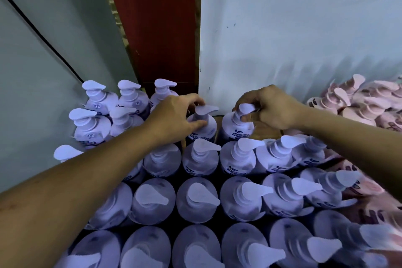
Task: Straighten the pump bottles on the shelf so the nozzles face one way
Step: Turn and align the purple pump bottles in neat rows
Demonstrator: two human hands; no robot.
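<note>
Several lavender pump bottles stand in rows below me, most nozzles pointing right. My left hand [177,115] grips the shoulder of one back-row bottle [203,126], thumb in front and fingers behind it; its nozzle points right. My right hand [268,107] pinches the pump head of the neighbouring back-row bottle [236,128], thumb under the nozzle and fingers over its top. That nozzle is mostly covered by my fingers.
Pink pump bottles [356,102] crowd the right side. A white panel [282,39] and a red post [158,28] rise right behind the back row, a grey wall [43,61] on the left. A brown cardboard patch [266,131] shows beside the right-hand bottle.
</note>
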